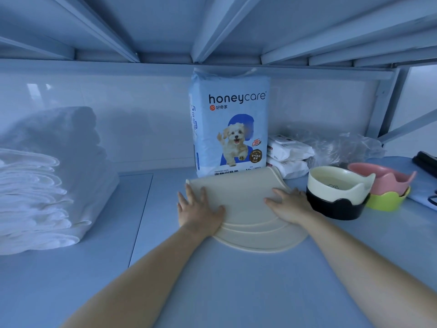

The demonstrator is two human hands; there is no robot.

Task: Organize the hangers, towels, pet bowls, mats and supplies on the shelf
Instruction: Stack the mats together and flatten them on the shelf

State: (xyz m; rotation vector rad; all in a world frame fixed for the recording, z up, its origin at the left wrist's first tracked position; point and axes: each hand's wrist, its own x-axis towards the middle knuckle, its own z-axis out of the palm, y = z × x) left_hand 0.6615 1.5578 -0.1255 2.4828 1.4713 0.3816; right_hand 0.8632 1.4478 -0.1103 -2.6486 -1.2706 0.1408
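Observation:
A stack of cream mats (243, 204) lies flat on the shelf (212, 280) in front of a blue bag of training pads (230, 124). My left hand (197, 209) rests palm-down on the stack's left edge, fingers spread. On the right side of the stack, my right hand (289, 204) also presses flat. Right of it a cream pet bowl (338, 183) sits nested in a black bowl (335, 209). Behind those, a pink bowl (383, 177) sits in a green one (387, 200). Folded white towels (42, 185) are piled at the left.
Two white wipe packs (288, 155) lie beside the pad bag, with crumpled clear plastic (343, 147) behind the bowls. A dark object (425, 162) shows at the far right edge. The upper shelf's beams (212, 27) hang low overhead.

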